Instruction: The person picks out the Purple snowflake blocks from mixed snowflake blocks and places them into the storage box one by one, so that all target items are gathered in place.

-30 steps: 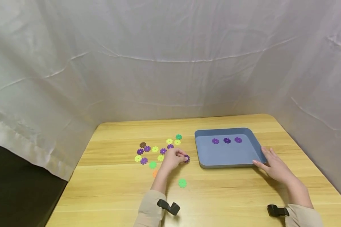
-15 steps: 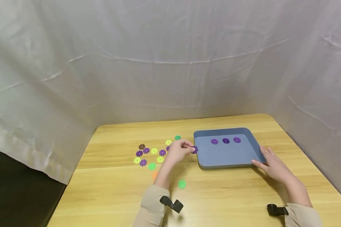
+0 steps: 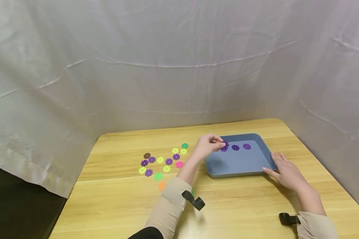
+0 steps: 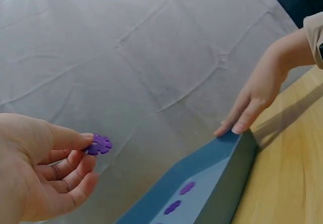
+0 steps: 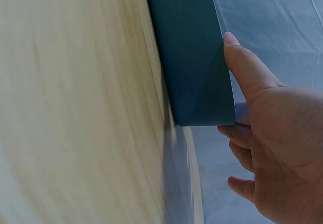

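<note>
My left hand pinches a purple flower-shaped disc between thumb and forefinger, just above the far left part of the blue tray. The left wrist view shows that disc held in the air over the tray. Two purple discs lie in a row on the tray floor; a third is half hidden under the held one. My right hand rests with straight fingers against the tray's near right corner, thumb on the outer wall.
Several loose discs in yellow, purple, green, pink and orange lie scattered on the wooden table left of the tray. White cloth walls in the table at the back and both sides.
My left hand lifted the purple disc off the table and carried it right, over the tray's far left part. A pink disc now shows. My right hand stayed on the tray corner.
</note>
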Demonstrator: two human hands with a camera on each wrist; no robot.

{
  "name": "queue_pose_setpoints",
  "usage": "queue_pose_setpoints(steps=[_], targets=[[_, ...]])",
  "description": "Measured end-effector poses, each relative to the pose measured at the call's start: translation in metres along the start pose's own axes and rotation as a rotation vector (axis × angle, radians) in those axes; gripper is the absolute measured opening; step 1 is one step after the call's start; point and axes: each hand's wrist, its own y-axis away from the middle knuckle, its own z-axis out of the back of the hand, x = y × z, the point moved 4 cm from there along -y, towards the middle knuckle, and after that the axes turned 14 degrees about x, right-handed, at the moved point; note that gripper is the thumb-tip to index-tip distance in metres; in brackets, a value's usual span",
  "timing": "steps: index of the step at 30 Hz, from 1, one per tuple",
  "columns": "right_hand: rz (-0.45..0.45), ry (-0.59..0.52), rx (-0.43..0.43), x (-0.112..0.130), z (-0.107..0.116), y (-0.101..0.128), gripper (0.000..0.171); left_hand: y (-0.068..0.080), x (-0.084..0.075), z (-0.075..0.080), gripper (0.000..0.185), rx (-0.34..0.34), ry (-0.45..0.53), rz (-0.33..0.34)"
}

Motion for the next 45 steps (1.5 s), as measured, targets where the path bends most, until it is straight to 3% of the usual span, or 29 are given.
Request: queue_pose_setpoints(steps=[6, 15, 25, 29, 37, 41, 45], targets=[[-0.009, 0.003, -0.007, 0.002, -0.003, 0.002, 0.089, -0.027, 0.001, -0.023, 0.014, 0.012, 0.094, 0.009], [-0.022, 0.009, -0.017, 0.004, -0.004, 0.004, 0.09, -0.058, 0.022, -0.062, 0.009, -0.014, 0.164, 0.104], [-0.032, 0.019, -0.016, 0.006, -0.002, 0.005, 0.09, -0.073, 0.046, -0.093, 0.005, -0.087, 0.128, 0.249], [-0.03, 0.016, -0.015, 0.008, -0.003, 0.004, 0.09, -0.078, 0.054, -0.101, 0.006, -0.123, 0.153, 0.296], [-0.02, 0.008, -0.017, 0.01, -0.005, 0.002, 0.09, -0.088, 0.065, -0.107, 0.011, -0.232, 0.039, 0.404], [-0.014, 0.003, -0.022, 0.011, -0.005, 0.003, 0.089, -0.086, 0.064, -0.108, 0.011, -0.259, -0.01, 0.42], [-0.009, -0.001, -0.025, 0.011, -0.004, 0.003, 0.089, -0.087, 0.064, -0.107, 0.01, -0.244, -0.023, 0.413]])
